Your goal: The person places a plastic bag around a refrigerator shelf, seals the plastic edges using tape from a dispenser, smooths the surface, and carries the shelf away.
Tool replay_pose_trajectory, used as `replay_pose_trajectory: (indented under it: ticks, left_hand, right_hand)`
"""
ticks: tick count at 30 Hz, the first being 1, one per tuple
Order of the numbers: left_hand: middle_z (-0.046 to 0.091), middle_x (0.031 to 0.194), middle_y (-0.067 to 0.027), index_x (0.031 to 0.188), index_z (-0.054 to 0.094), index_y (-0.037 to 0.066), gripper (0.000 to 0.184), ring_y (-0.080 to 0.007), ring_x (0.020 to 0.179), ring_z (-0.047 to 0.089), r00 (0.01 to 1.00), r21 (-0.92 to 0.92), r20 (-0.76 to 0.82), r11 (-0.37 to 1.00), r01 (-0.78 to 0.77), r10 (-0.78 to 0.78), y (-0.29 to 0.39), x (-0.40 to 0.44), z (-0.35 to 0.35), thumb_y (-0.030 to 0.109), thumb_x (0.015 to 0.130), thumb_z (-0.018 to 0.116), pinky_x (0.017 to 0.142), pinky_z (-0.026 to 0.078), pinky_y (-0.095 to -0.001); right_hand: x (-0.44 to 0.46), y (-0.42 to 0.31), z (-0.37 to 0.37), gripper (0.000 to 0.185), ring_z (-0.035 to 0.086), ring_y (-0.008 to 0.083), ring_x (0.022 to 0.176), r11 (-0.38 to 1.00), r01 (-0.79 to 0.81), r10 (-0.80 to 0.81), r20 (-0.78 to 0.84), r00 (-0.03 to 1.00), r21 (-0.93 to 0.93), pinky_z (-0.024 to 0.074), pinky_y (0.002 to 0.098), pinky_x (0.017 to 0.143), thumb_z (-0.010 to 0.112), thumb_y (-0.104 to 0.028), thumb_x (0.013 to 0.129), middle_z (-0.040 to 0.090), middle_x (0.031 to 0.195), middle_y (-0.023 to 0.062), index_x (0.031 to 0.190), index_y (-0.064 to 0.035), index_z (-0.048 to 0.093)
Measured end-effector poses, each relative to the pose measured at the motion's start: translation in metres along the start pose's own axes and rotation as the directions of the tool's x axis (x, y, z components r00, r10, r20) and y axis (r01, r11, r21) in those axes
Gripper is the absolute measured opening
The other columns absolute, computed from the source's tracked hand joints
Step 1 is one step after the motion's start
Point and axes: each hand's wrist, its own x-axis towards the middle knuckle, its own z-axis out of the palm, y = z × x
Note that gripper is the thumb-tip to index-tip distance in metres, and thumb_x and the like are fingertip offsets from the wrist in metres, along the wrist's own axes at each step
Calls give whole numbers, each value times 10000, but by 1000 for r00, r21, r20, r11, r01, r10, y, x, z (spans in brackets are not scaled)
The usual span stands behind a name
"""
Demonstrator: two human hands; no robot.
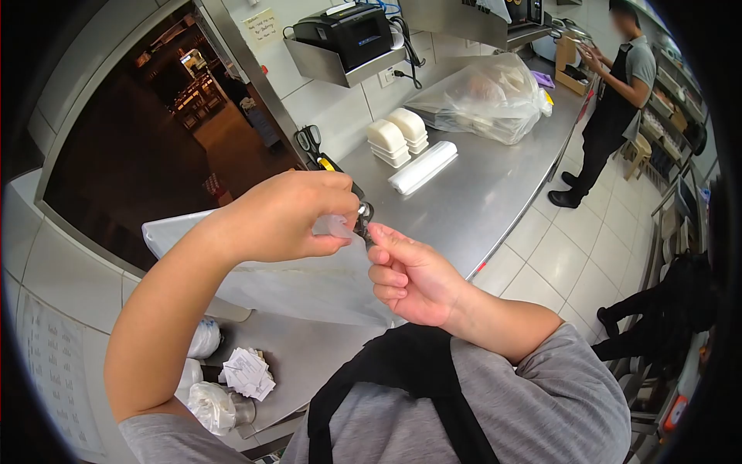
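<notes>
My left hand (294, 213) is closed, its fingers and thumb pinching the upper edge of a translucent plastic bag (309, 290). My right hand (413, 274) meets it from the right, thumb and forefinger pressed together at the bag's top edge and the other fingers curled. The bag hangs down below both hands, over the steel counter (495, 185). A small dark, shiny metal thing (363, 215) shows between the hands; I cannot tell whether it is held or lies behind them.
Stacked white containers (389, 141), a white plastic roll (423, 167) and a large filled clear bag (491, 100) lie on the counter. Scissors (308, 139) hang near the pass-through opening. Below a printer (348, 39) is its shelf. Paper slips (249, 373) lie lower left. A co-worker (618, 93) stands at right.
</notes>
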Motion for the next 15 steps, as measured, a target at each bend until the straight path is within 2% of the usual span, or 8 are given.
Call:
replay_pose_trajectory:
  ticks: [7,15]
  left_hand:
    - [536,797,-64,796,589,53,208,-266,769,562,999,-21,32,1000,-19,20,-2,0,-3,40,684,763,656,460,-353]
    - [540,796,-68,806,571,53,246,-273,775,568,996,-16,10,996,-90,90,-3,0,-3,24,661,769,649,459,-363]
  right_hand:
    - [4,3,7,159,371,42,487,998,-55,52,-111,992,-19,252,195,407,644,-283,910,552,717,-43,893,-162,543]
    - [6,8,14,198,379,40,485,988,-146,136,-161,978,-49,244,194,392,645,-303,909,532,707,-51,847,-152,533]
